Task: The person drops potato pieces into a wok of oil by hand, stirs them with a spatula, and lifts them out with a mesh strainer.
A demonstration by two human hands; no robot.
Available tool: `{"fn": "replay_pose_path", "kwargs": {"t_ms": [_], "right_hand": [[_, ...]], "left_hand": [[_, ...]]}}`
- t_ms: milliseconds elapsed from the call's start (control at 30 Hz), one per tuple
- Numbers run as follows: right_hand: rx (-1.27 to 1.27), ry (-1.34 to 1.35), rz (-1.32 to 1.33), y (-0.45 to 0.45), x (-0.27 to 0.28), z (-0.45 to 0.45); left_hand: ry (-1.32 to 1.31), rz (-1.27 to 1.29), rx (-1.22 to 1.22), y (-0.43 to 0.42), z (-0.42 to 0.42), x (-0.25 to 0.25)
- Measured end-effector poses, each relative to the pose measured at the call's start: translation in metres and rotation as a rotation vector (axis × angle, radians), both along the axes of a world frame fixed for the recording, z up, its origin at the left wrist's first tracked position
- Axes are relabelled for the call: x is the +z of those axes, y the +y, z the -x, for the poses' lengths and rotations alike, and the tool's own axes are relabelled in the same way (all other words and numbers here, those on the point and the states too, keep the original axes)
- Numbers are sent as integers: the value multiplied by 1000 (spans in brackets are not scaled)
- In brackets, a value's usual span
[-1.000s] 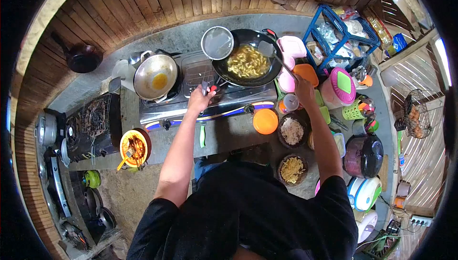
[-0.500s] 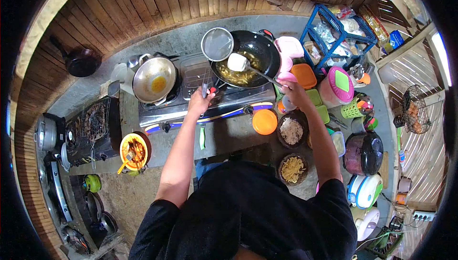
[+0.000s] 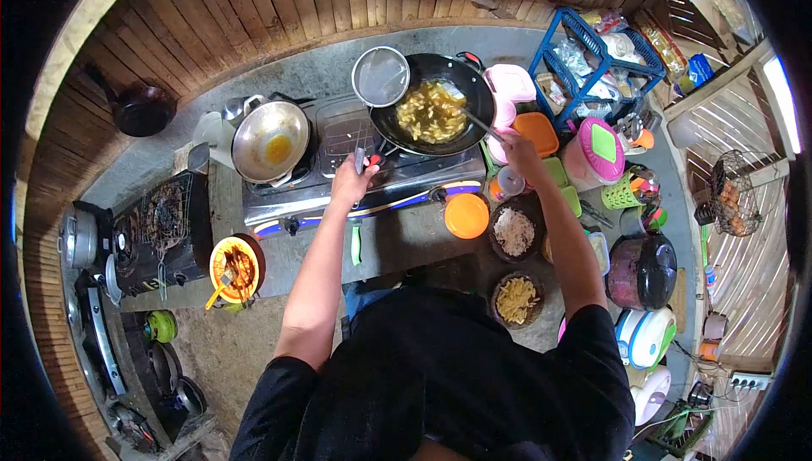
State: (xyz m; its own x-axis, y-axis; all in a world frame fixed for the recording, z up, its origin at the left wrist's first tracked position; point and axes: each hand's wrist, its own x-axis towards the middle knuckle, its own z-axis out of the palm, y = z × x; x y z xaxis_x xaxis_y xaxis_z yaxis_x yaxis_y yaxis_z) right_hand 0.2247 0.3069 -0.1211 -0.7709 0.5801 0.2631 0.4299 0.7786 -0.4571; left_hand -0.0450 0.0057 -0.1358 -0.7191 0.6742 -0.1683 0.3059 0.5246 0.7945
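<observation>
My left hand (image 3: 353, 182) is closed around the handle of a round mesh strainer (image 3: 381, 77). Its mesh hangs over the left rim of a black wok (image 3: 482, 93), close to the wok's near red-and-black handle. Pale pieces of food (image 3: 431, 114) lie in brownish oil inside the wok. In my right hand (image 3: 518, 155) is the dark handle of a spatula (image 3: 484, 126), which reaches into the wok from the right; its head is partly hidden in the oil. The wok stands on the right burner of a gas stove (image 3: 364, 205).
A second pan (image 3: 272, 144) with a little yellow oil sits on the left burner. An orange bowl (image 3: 222, 251) is at left. Bowls with pale food (image 3: 513, 233), (image 3: 518, 300), an orange lid (image 3: 466, 216) and several plastic containers crowd the right side. A green-handled knife (image 3: 355, 245) lies in front.
The spatula's pale head has gone from above the wok down into the oil at its far right side. More food pieces show. The strainer stays almost in place.
</observation>
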Motion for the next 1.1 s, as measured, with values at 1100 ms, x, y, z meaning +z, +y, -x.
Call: {"fn": "replay_pose_path", "kwargs": {"t_ms": [1100], "right_hand": [[21, -77, 694, -20, 28, 32]], "left_hand": [[0, 9, -14, -2, -6, 14]]}}
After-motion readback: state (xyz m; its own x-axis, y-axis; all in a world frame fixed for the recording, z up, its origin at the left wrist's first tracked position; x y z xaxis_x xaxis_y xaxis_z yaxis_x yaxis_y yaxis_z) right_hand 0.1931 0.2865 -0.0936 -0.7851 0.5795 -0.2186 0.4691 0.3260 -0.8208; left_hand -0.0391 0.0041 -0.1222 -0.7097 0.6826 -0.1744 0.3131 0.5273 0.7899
